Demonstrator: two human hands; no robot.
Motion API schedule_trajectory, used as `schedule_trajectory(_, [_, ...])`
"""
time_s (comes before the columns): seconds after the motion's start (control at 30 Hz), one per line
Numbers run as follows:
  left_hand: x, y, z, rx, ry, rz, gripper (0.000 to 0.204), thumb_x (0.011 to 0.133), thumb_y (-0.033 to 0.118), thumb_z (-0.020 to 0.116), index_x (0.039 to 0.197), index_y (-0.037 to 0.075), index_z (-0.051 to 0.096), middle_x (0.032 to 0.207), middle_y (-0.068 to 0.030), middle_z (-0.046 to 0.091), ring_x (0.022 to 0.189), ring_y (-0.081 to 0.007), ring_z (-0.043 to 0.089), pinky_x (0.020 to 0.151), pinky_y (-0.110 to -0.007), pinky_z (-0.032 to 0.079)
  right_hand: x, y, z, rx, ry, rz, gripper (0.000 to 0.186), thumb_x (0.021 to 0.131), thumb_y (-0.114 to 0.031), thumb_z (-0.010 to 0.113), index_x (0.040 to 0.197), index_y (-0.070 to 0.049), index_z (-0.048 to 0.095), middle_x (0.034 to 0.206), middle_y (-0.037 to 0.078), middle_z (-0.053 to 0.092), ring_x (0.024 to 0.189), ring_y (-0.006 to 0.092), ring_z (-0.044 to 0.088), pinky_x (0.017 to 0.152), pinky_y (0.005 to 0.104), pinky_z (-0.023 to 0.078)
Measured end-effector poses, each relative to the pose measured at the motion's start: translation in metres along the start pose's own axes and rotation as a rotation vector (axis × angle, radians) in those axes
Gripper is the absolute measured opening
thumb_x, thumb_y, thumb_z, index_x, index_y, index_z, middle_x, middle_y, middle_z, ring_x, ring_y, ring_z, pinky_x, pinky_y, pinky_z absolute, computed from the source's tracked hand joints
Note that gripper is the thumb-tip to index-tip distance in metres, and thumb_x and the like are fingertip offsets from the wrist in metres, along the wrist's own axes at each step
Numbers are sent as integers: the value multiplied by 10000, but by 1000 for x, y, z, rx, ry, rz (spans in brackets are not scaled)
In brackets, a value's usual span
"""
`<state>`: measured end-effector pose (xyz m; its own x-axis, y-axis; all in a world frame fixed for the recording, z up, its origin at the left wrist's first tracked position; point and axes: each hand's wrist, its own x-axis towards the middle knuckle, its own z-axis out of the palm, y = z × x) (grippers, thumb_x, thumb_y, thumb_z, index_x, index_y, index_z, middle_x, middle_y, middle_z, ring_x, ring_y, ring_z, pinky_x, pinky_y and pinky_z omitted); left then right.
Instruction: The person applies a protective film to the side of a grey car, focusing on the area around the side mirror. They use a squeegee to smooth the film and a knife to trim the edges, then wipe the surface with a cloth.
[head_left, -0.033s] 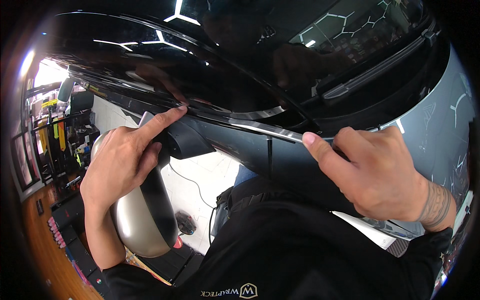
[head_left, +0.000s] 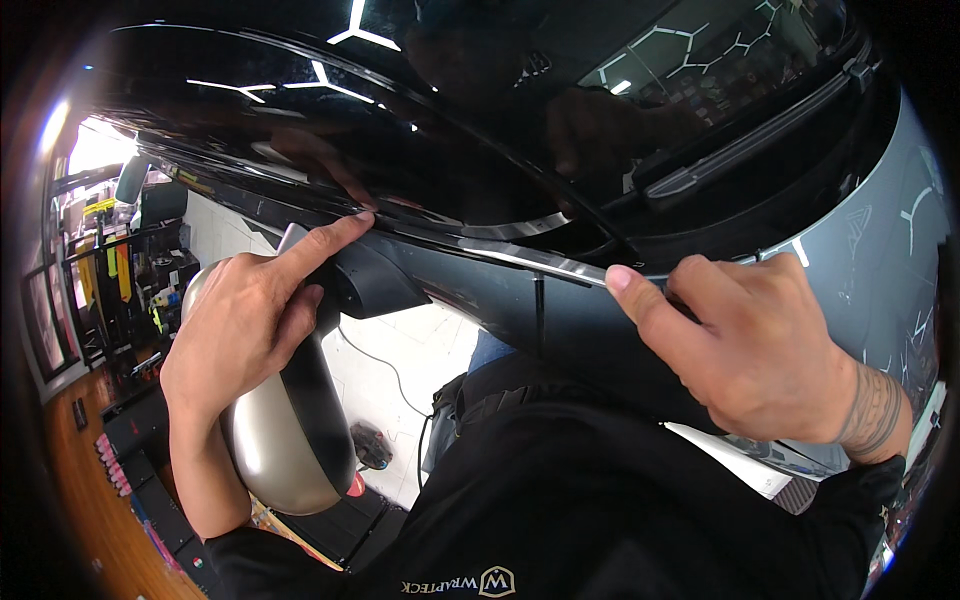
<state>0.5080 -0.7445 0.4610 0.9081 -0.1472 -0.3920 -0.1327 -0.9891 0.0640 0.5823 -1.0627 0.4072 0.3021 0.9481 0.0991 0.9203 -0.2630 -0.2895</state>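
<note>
One finger of the left hand (head_left: 235, 330) reaches straight to the foot of the side window (head_left: 420, 160), the rest bent, grasping nothing visible. The right hand (head_left: 750, 345) pinches a shiny strip (head_left: 545, 262) by its near end, probably for control, the far fingertip perhaps steadying that line. The strip lies between glass and grey door (head_left: 480, 285). Below the left hand hangs the mirror (head_left: 285, 450); beyond lies a wiper (head_left: 695, 176).
</note>
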Motion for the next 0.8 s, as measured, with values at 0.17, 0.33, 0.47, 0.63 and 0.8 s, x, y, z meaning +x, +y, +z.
schedule_trajectory(0.17, [0, 1, -2, -3, -24, -30, 665, 706, -29, 551, 1343, 161, 532, 786, -216, 639, 537, -329, 579, 632, -418, 474, -1, 0, 3, 6, 13, -1, 496, 724, -43, 629, 1212, 29, 589, 666, 51, 453, 506, 131, 485, 401, 287, 325])
schedule_trajectory(0.33, [2, 3, -5, 15, -40, -16, 676, 713, -24, 568, 1356, 176, 518, 696, -215, 613, 568, -341, 591, 639, -423, 472, 1, -3, 1, -2, 35, 7, 491, 718, -41, 640, 1202, 28, 593, 653, 50, 447, 490, 127, 483, 391, 287, 320])
schedule_trajectory(0.47, [-1, 4, -6, -1, -48, -54, 675, 729, -9, 578, 1367, 199, 507, 635, -204, 579, 583, -358, 577, 640, -441, 462, 5, -1, -3, 2, 12, 8, 499, 714, -68, 646, 1201, 25, 592, 652, 47, 444, 478, 125, 478, 388, 286, 314])
schedule_trajectory(0.63, [-1, 5, -7, 21, -62, -56, 673, 728, 2, 589, 1368, 197, 507, 644, -207, 586, 587, -360, 575, 644, -440, 463, -1, 3, -4, 27, 7, -3, 531, 692, -79, 643, 1210, 23, 584, 662, 43, 448, 482, 126, 482, 390, 286, 308])
schedule_trajectory(0.8, [1, 7, -9, 7, -91, -81, 667, 731, 10, 594, 1366, 197, 510, 666, -208, 598, 591, -355, 574, 667, -437, 469, -11, 5, -6, 39, -21, 16, 552, 674, -75, 642, 1213, 22, 578, 663, 35, 452, 489, 128, 491, 392, 294, 304])
